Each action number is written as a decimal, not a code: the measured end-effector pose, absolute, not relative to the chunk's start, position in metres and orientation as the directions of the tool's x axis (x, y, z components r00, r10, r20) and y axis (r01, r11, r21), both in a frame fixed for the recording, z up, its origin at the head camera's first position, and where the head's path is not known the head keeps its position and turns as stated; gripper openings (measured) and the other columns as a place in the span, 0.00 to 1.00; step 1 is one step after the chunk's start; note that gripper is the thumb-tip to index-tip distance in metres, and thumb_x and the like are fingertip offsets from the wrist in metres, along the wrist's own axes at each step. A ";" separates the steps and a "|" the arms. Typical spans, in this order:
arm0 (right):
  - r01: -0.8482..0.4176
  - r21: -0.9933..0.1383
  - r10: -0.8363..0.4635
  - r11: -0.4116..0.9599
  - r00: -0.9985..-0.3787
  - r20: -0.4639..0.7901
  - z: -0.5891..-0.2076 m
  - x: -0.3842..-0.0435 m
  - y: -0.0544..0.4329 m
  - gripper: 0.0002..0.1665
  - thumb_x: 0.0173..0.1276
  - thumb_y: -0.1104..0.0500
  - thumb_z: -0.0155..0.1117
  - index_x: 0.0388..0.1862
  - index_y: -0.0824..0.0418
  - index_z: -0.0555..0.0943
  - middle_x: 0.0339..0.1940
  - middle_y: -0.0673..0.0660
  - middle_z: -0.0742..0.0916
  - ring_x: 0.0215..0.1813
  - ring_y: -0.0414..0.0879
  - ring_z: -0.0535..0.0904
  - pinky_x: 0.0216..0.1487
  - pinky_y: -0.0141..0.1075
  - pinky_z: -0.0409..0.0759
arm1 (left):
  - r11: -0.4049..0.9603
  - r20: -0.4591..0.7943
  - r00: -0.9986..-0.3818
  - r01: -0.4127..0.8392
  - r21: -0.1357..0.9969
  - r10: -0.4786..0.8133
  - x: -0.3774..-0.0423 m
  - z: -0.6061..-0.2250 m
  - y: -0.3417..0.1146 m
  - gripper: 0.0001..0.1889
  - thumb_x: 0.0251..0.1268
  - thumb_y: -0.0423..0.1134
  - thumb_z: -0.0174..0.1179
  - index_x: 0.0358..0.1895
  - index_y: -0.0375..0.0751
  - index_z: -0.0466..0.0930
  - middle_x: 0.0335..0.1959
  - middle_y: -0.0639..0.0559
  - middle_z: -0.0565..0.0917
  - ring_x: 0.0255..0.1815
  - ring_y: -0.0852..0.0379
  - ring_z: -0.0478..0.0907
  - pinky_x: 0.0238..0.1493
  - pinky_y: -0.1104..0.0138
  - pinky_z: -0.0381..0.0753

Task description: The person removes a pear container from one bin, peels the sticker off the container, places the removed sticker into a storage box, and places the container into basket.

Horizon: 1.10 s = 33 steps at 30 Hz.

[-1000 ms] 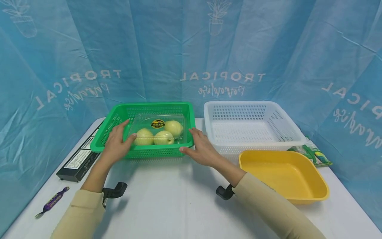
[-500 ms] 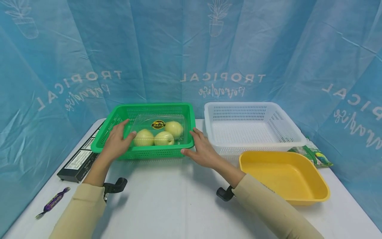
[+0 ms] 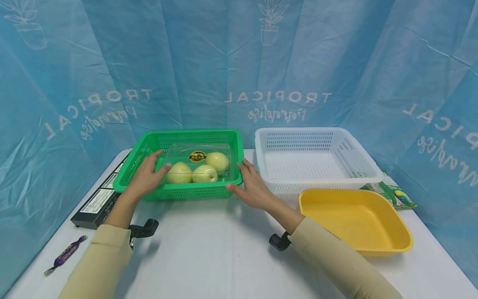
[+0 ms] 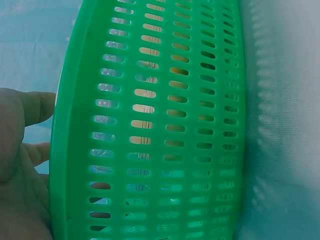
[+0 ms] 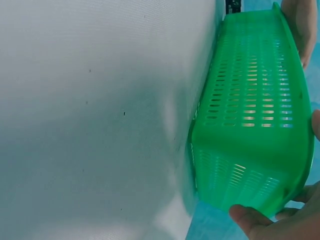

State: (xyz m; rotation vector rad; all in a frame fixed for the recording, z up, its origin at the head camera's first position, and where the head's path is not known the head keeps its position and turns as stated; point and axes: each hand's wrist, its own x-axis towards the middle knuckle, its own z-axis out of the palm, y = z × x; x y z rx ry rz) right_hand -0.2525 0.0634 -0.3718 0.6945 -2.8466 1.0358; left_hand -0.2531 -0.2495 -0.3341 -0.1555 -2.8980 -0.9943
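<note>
A green perforated basket (image 3: 201,192) stands at the back left of the white table. In it lies a clear plastic box (image 3: 220,146) with a dark label and three round pale yellow-green fruits (image 3: 204,173). My left hand (image 3: 146,174) is at the basket's front-left rim, fingers extended over the interior and thumb near the box. At the front-right corner, my right hand (image 3: 254,187) touches the basket, its fingers along the right side and its thumb near the front rim. The left wrist view shows part of the left hand (image 4: 22,160) behind the rim.
Right of the green basket stands a white perforated basket (image 3: 304,181), with a yellow tub (image 3: 351,216) before it and a green packet (image 3: 392,192) beside it. On the left lie a black box (image 3: 98,201) and a purple-wrapped candy (image 3: 66,254). A blue curtain (image 3: 201,62) hangs behind.
My left wrist and forearm have shifted slightly forward at the basket's rim. The right hand stays at its corner, and the box keeps its place inside the basket.
</note>
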 end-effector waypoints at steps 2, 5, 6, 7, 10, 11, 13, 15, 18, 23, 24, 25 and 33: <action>-0.415 -0.604 -0.394 0.680 -0.902 0.177 -0.372 -0.253 0.063 0.48 0.68 0.37 0.53 0.75 0.62 0.51 0.78 0.60 0.49 0.76 0.61 0.52 0.72 0.56 0.60 | 0.780 0.093 -0.993 0.115 0.615 0.073 -0.254 -0.334 -0.250 0.36 0.74 0.54 0.40 0.76 0.40 0.39 0.73 0.27 0.47 0.70 0.26 0.50 0.63 0.33 0.56; -0.410 -0.608 -0.388 0.680 -0.905 0.176 -0.372 -0.254 0.063 0.47 0.68 0.38 0.53 0.75 0.62 0.51 0.78 0.60 0.49 0.76 0.61 0.52 0.72 0.56 0.59 | 0.768 0.083 -0.993 0.114 0.630 0.080 -0.256 -0.334 -0.250 0.36 0.74 0.54 0.39 0.76 0.39 0.39 0.73 0.27 0.47 0.70 0.27 0.52 0.63 0.34 0.58; -0.407 -0.611 -0.386 0.679 -0.906 0.175 -0.372 -0.255 0.062 0.47 0.68 0.38 0.53 0.75 0.61 0.51 0.78 0.60 0.49 0.77 0.61 0.52 0.72 0.56 0.59 | 0.765 0.080 -0.993 0.115 0.634 0.083 -0.257 -0.334 -0.250 0.36 0.74 0.55 0.39 0.76 0.39 0.39 0.73 0.27 0.47 0.70 0.27 0.52 0.63 0.34 0.59; -0.406 -0.613 -0.384 0.677 -0.906 0.176 -0.373 -0.255 0.062 0.47 0.68 0.38 0.53 0.75 0.61 0.51 0.78 0.61 0.49 0.77 0.61 0.51 0.72 0.57 0.59 | 0.761 0.076 -0.993 0.114 0.638 0.085 -0.257 -0.334 -0.251 0.36 0.74 0.55 0.39 0.76 0.39 0.39 0.73 0.28 0.47 0.70 0.27 0.52 0.63 0.34 0.59; -0.399 -0.628 -0.379 0.668 -0.909 0.175 -0.373 -0.256 0.062 0.46 0.69 0.38 0.52 0.75 0.61 0.51 0.78 0.61 0.49 0.77 0.60 0.51 0.72 0.57 0.59 | 0.753 0.062 -0.994 0.109 0.649 0.091 -0.258 -0.334 -0.251 0.36 0.74 0.55 0.39 0.76 0.40 0.39 0.74 0.29 0.47 0.71 0.27 0.52 0.64 0.35 0.59; -0.397 -0.634 -0.376 0.664 -0.910 0.175 -0.373 -0.256 0.062 0.46 0.69 0.38 0.52 0.75 0.61 0.51 0.78 0.61 0.49 0.77 0.60 0.50 0.72 0.57 0.58 | 0.749 0.058 -0.994 0.109 0.653 0.094 -0.259 -0.335 -0.251 0.36 0.74 0.55 0.39 0.76 0.40 0.39 0.74 0.29 0.47 0.71 0.27 0.51 0.64 0.36 0.59; -0.393 -0.642 -0.371 0.658 -0.911 0.178 -0.373 -0.257 0.062 0.46 0.69 0.38 0.51 0.75 0.61 0.51 0.78 0.61 0.50 0.77 0.59 0.50 0.72 0.56 0.58 | 0.742 0.045 -0.994 0.106 0.662 0.102 -0.260 -0.335 -0.252 0.37 0.74 0.56 0.39 0.76 0.41 0.39 0.74 0.29 0.47 0.71 0.28 0.51 0.65 0.36 0.60; -0.392 -0.649 -0.368 0.652 -0.912 0.181 -0.374 -0.257 0.061 0.46 0.69 0.38 0.52 0.75 0.61 0.50 0.78 0.61 0.50 0.77 0.59 0.50 0.72 0.56 0.58 | 0.735 0.031 -0.993 0.102 0.670 0.110 -0.261 -0.335 -0.252 0.37 0.73 0.57 0.39 0.76 0.42 0.39 0.74 0.30 0.47 0.72 0.29 0.50 0.65 0.37 0.60; -0.389 -0.651 -0.367 0.651 -0.913 0.178 -0.374 -0.258 0.061 0.46 0.70 0.38 0.51 0.76 0.61 0.50 0.78 0.61 0.49 0.78 0.59 0.49 0.72 0.57 0.58 | 0.727 0.011 -0.993 0.094 0.680 0.119 -0.263 -0.336 -0.254 0.38 0.73 0.58 0.39 0.76 0.43 0.38 0.75 0.30 0.46 0.72 0.29 0.50 0.65 0.37 0.60; -0.372 -0.668 -0.363 0.644 -0.918 0.161 -0.376 -0.259 0.059 0.47 0.69 0.36 0.49 0.76 0.60 0.48 0.79 0.59 0.47 0.78 0.58 0.49 0.72 0.56 0.60 | 0.722 -0.008 -0.992 0.086 0.686 0.125 -0.268 -0.337 -0.254 0.37 0.73 0.58 0.39 0.76 0.44 0.38 0.75 0.30 0.46 0.72 0.29 0.49 0.64 0.36 0.60; -0.368 -0.674 -0.360 0.641 -0.919 0.160 -0.376 -0.260 0.059 0.47 0.69 0.36 0.49 0.76 0.60 0.48 0.79 0.59 0.46 0.78 0.58 0.49 0.71 0.56 0.60 | 0.722 -0.011 -0.992 0.083 0.687 0.125 -0.268 -0.337 -0.254 0.38 0.73 0.58 0.39 0.76 0.44 0.38 0.75 0.30 0.46 0.72 0.29 0.50 0.64 0.36 0.61; -0.368 -0.676 -0.358 0.638 -0.919 0.163 -0.377 -0.261 0.059 0.47 0.70 0.37 0.49 0.76 0.60 0.48 0.79 0.59 0.46 0.77 0.59 0.50 0.71 0.56 0.61 | 0.721 -0.015 -0.992 0.080 0.689 0.124 -0.269 -0.338 -0.254 0.38 0.72 0.60 0.38 0.76 0.45 0.38 0.75 0.31 0.46 0.73 0.29 0.50 0.64 0.36 0.61; -0.365 -0.685 -0.361 0.630 -0.919 0.158 -0.381 -0.262 0.057 0.47 0.71 0.38 0.48 0.77 0.60 0.44 0.79 0.59 0.44 0.76 0.61 0.54 0.69 0.56 0.64 | 0.704 -0.074 -0.989 0.037 0.709 0.127 -0.273 -0.337 -0.254 0.40 0.70 0.63 0.38 0.76 0.47 0.36 0.75 0.32 0.44 0.74 0.30 0.47 0.64 0.36 0.60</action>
